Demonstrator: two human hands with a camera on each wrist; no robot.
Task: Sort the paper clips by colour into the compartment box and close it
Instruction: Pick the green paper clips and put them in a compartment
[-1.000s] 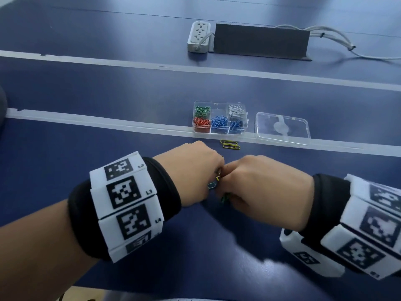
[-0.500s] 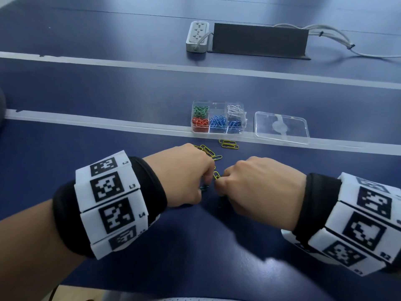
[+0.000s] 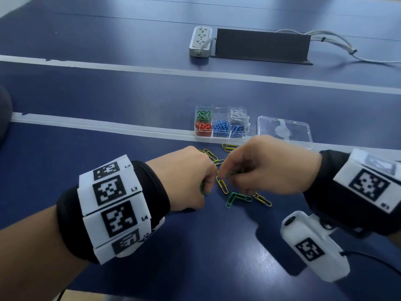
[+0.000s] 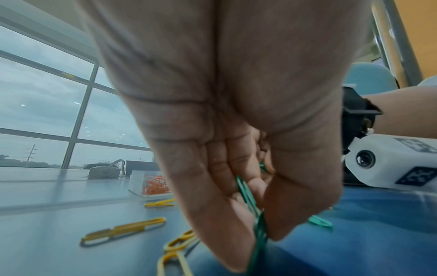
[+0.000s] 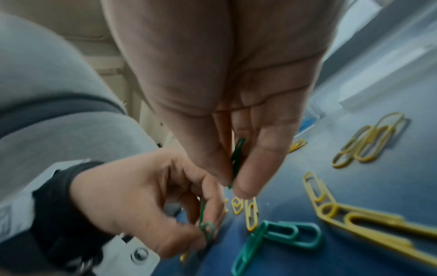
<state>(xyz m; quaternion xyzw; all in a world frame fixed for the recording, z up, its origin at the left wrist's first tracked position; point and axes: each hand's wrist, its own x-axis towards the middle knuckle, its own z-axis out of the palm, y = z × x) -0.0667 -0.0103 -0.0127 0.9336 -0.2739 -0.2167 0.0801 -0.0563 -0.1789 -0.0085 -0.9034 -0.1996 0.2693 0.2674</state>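
Note:
My left hand (image 3: 208, 181) pinches green paper clips (image 4: 250, 198) between thumb and curled fingers, just above the table. A few centimetres to its right, my right hand (image 3: 230, 177) pinches one green clip (image 5: 237, 158). Between and below the hands lie two linked green clips (image 3: 235, 198) and several yellow clips (image 3: 222, 185). The clear compartment box (image 3: 221, 124) stands open behind them, with green, red, blue and white clips in separate cells. Its clear lid (image 3: 284, 131) lies flat to the right of it.
A white power strip (image 3: 200, 41) and a dark upright panel (image 3: 262, 45) with cables stand at the far side of the blue table (image 3: 130, 94). White tape lines cross the table. The right wrist camera housing (image 3: 312, 244) hangs over the near table.
Both hands have drawn apart and the right one has risen, uncovering green and yellow clips on the table between them.

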